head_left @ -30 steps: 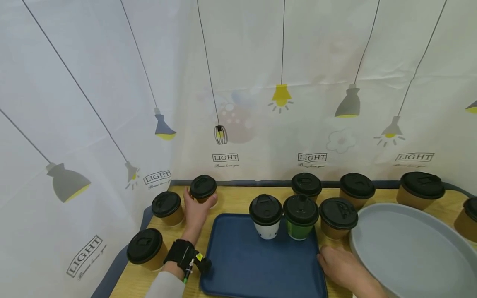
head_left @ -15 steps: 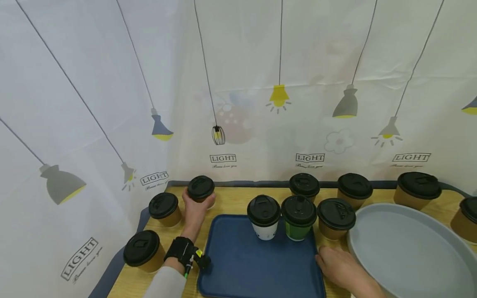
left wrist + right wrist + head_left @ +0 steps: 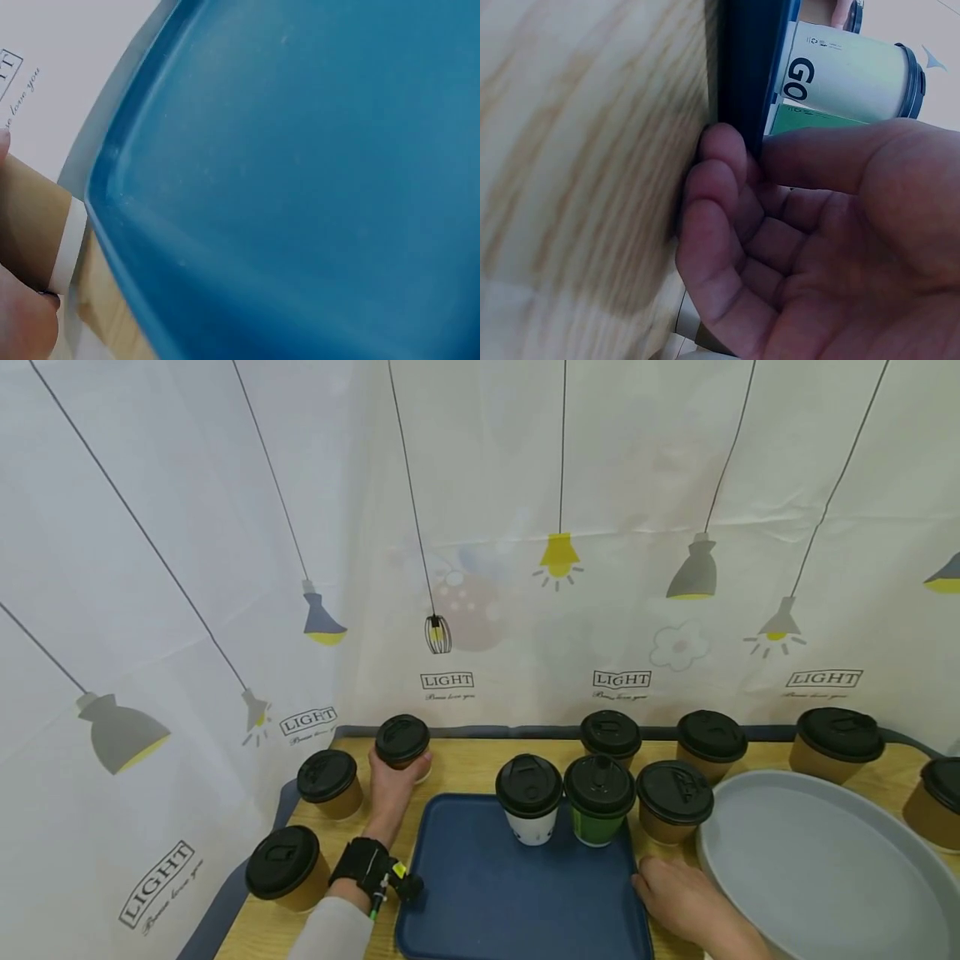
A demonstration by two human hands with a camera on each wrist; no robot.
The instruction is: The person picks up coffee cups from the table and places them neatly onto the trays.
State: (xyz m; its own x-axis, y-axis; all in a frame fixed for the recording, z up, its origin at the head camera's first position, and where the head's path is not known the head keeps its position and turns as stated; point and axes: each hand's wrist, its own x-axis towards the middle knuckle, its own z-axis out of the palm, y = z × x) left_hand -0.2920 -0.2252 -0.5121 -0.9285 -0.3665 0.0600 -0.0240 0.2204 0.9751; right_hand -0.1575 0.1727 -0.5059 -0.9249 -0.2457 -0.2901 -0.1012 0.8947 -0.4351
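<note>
At the back left my left hand (image 3: 390,789) grips a brown paper cup (image 3: 402,739) with a black lid, thumb on its right side and fingers on its left. The left wrist view catches the cup's side (image 3: 34,221) and pale bottom band between parts of the hand. My right hand (image 3: 684,897) pinches the right edge of a blue tray (image 3: 517,893); in the right wrist view, the thumb (image 3: 817,157) meets the rim, with curled fingers low against the wood. On the tray stand a white cup (image 3: 532,827) and a green cup (image 3: 596,827), both black-lidded.
Two brown cups, one farther back (image 3: 330,783) and one nearer (image 3: 287,868), line the left side. Several more stand behind and right of the tray, including one (image 3: 673,802) touching-close to its corner. A round grey tray (image 3: 817,868) lies right. A printed cloth (image 3: 510,610) hangs behind.
The head view has drifted slightly, shifting everything a little left. Both hands keep their places, the left at the brown cup and the right at the tray's edge.
</note>
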